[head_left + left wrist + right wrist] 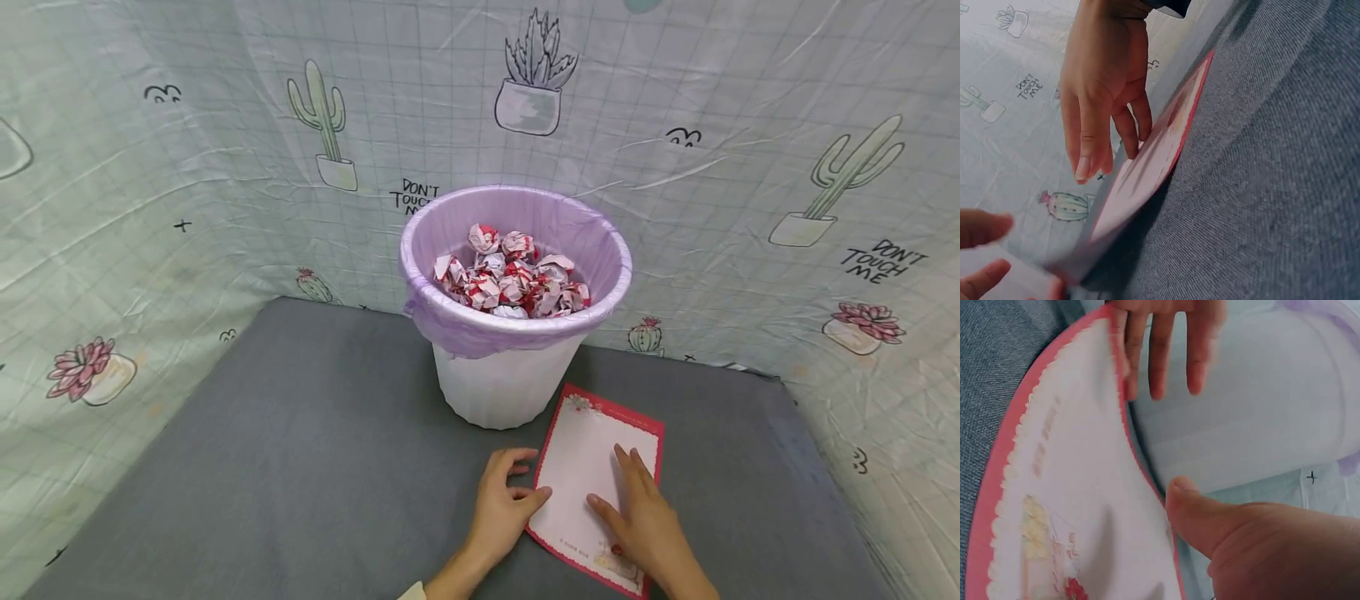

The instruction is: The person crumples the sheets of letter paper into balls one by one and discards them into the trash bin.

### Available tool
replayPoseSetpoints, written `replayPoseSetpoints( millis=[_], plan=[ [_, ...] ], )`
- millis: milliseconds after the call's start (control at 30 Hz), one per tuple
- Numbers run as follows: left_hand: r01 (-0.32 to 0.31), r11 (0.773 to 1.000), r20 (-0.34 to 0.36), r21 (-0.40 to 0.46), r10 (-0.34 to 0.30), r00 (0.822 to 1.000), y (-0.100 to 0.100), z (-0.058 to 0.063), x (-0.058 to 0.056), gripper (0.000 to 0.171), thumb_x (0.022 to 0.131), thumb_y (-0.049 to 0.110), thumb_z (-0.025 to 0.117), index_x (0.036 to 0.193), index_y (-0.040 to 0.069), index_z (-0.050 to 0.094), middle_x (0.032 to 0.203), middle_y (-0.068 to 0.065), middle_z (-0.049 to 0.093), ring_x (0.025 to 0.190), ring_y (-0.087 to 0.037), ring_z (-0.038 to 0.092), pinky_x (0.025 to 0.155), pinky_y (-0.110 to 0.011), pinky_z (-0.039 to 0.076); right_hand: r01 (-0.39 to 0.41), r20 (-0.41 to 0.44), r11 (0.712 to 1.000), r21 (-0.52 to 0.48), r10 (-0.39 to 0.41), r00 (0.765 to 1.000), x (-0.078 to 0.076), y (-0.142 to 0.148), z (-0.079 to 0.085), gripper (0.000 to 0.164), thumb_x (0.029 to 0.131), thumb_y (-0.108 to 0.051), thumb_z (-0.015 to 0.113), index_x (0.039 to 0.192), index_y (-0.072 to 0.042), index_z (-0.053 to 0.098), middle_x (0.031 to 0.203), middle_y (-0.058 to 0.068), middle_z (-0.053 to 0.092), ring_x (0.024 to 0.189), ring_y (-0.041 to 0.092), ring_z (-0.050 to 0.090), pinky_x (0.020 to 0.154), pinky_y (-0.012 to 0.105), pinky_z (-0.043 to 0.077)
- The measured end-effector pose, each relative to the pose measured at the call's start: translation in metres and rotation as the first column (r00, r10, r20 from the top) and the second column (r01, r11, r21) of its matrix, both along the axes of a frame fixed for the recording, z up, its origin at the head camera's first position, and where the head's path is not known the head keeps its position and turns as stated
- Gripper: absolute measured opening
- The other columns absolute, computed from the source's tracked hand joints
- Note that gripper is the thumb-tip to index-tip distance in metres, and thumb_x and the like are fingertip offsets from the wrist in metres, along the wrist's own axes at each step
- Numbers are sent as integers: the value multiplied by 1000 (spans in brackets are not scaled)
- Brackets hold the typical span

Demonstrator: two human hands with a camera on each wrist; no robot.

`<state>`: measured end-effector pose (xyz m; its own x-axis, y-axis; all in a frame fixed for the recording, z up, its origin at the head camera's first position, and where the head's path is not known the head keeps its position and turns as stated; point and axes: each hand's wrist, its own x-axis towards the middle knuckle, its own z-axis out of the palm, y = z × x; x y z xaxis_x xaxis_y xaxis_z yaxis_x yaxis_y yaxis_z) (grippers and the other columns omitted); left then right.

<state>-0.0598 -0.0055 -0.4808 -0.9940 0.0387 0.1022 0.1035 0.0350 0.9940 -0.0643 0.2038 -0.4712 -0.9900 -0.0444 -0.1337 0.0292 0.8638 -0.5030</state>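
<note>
A sheet of white paper (573,467) with a red border and printed flowers lies on the grey cloth, its near-left part raised in the left wrist view. Beside its left edge is my left hand (504,498), the thumb overlapping the border and the fingers loosely bent, spread apart in the right wrist view. Whether that hand touches the sheet is hard to tell. My right hand (647,521) hovers over the right half, fingers fairly straight and pointing down in the left wrist view. Nothing is gripped in it.
Behind the sheet stands a white bin (495,387) with a purple liner (525,208). Several crumpled red-and-white paper balls (517,279) fill part of it. Grey cloth (315,467) covers the tabletop, and a cactus-print curtain (420,92) surrounds the back and sides.
</note>
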Motion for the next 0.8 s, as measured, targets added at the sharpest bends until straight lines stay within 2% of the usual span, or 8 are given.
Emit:
replayPoseSetpoints(
  millis=[133, 233, 333, 400, 533, 600, 667, 800],
  plan=[
    [-22, 1000, -66, 10, 23, 998, 5, 0, 0, 47, 69, -18, 74, 111, 3, 65, 126, -14, 45, 101, -30, 53, 74, -30, 55, -22, -23, 1000, -17, 21, 1000, 2, 0, 1, 86, 86, -48, 67, 149, -6, 26, 151, 30, 19, 127, 53, 34, 91, 68, 36],
    [-42, 999, -183, -7, 40, 982, 10, 1, 2, 50, 67, -26, 68, 106, 5, 67, 129, -14, 44, 97, -29, 57, 73, -30, 55, -64, -97, 997, -45, 60, 993, 5, 0, 1, 84, 86, -47, 68, 147, -4, 30, 150, 31, 21, 126, 53, 36, 91, 67, 37],
    [-20, 1000, -328, -5, 17, 945, 14, 6, 4, 52, 69, -29, 64, 108, 6, 66, 129, -13, 44, 95, -28, 60, 72, -28, 55, -127, -200, 988, -85, 108, 974, 7, 3, 3, 89, 83, -43, 73, 148, -4, 27, 149, 32, 19, 126, 56, 32, 89, 69, 36],
    [33, 999, -408, 9, -27, 912, 14, 15, 5, 52, 70, -29, 64, 110, 4, 64, 128, -15, 44, 94, -30, 61, 71, -30, 56, -161, -295, 976, -149, 111, 949, 6, 5, 8, 99, 77, -35, 80, 151, -5, 21, 151, 31, 15, 130, 57, 24, 90, 71, 32],
    [170, 983, -469, 64, -121, 875, 11, 46, 11, 50, 71, -30, 62, 112, -1, 61, 125, -18, 46, 90, -32, 63, 72, -33, 56, -230, -483, 936, -266, 77, 872, 3, 10, 26, 126, 60, -21, 92, 154, -10, 8, 157, 20, 5, 138, 49, 5, 95, 75, 18],
    [229, 969, -490, 93, -156, 858, 9, 62, 15, 46, 73, -30, 61, 111, -4, 61, 124, -19, 46, 89, -33, 64, 72, -34, 56, -287, -548, 914, -286, 90, 832, 1, 11, 36, 130, 55, -17, 94, 154, -10, 9, 159, 15, 1, 141, 42, 0, 96, 75, 15],
    [276, 955, -524, 112, -180, 833, 7, 74, 18, 42, 75, -29, 60, 110, -6, 60, 123, -20, 47, 88, -33, 65, 73, -35, 56, -343, -569, 892, -293, 125, 812, 1, 8, 45, 130, 53, -18, 94, 154, -9, 11, 159, 12, -1, 143, 35, -2, 96, 75, 15],
    [332, 935, -597, 128, -195, 778, 4, 88, 21, 38, 75, -30, 60, 108, -10, 58, 123, -25, 46, 87, -34, 66, 72, -37, 56, -435, -551, 858, -273, 231, 802, 3, 0, 54, 128, 54, -22, 94, 152, -5, 15, 159, 12, 0, 144, 27, 3, 112, 41, 18]
  ],
)
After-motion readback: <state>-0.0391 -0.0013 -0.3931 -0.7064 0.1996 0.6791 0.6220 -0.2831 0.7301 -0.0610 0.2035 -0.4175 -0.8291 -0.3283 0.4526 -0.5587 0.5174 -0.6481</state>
